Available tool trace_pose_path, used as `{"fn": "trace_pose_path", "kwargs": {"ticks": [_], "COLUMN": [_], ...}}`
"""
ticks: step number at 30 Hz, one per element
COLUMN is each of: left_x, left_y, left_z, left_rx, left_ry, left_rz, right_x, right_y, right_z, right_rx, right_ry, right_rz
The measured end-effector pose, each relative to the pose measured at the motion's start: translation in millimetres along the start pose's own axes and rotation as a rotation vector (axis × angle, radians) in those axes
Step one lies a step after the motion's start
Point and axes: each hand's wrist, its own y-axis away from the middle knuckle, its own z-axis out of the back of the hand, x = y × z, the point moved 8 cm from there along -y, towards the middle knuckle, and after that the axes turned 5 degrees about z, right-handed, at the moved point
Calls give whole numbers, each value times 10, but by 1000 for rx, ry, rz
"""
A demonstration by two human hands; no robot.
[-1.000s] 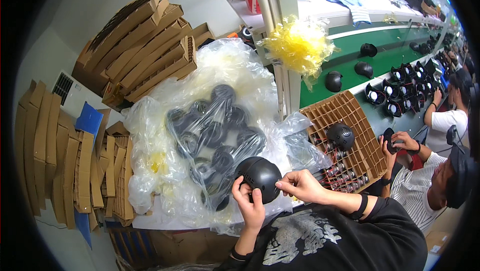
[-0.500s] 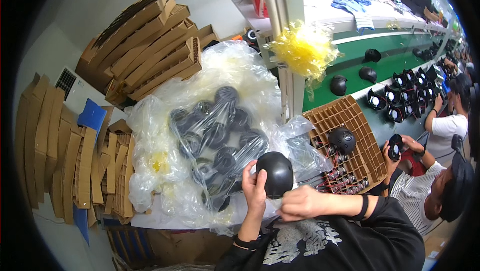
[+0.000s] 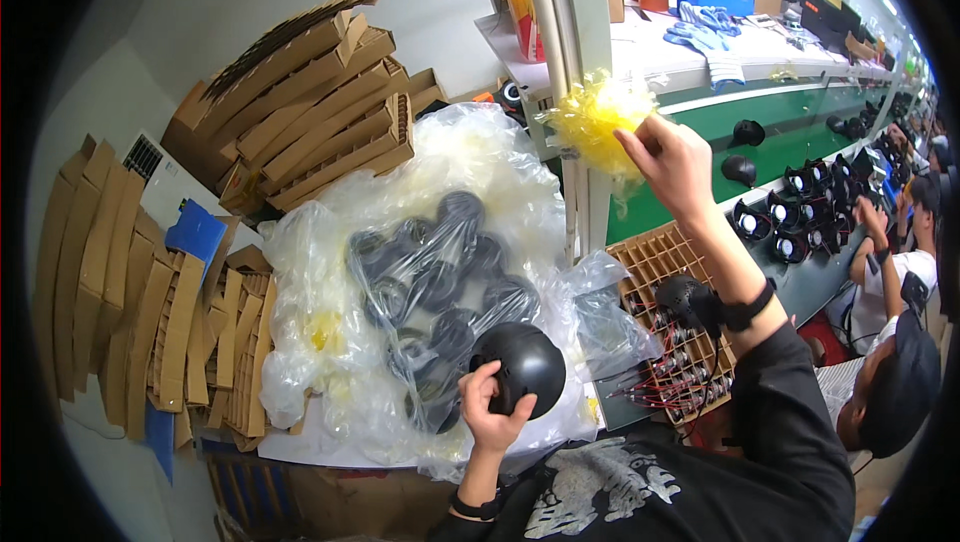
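Observation:
My left hand is closed around a glossy black dome housing, thumb and fingers on its near side. The dome is above the near edge of a heap of clear plastic bags. Up and to the right, my right hand is raised with bent, pinched fingers against a crinkled bundle of yellow film on the upright post. Whatever sits between those fingertips is too small to make out. More black domes lie under the clear plastic sheet.
A divided cardboard tray with wired parts and a black perforated dome stands right. Cardboard dividers are stacked left and behind. Black units with white centres line the bench beside a green belt. Co-workers sit at right.
My right hand has left the dome and risen to the yellow film bundle. My left hand has moved slightly left and down, still holding the dome. A co-worker's arm has reached forward.

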Motion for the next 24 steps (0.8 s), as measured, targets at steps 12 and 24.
{"fn": "trace_pose_path", "kwargs": {"ticks": [12,24], "left_x": [-247,525], "left_y": [61,-62], "left_z": [-243,-735], "left_rx": [399,464], "left_ry": [649,1393], "left_rz": [455,939], "right_x": [1690,155], "right_y": [1294,3072], "right_z": [-136,-298], "right_rx": [1029,309], "right_ry": [-1220,-1683], "right_rz": [394,-1471]}}
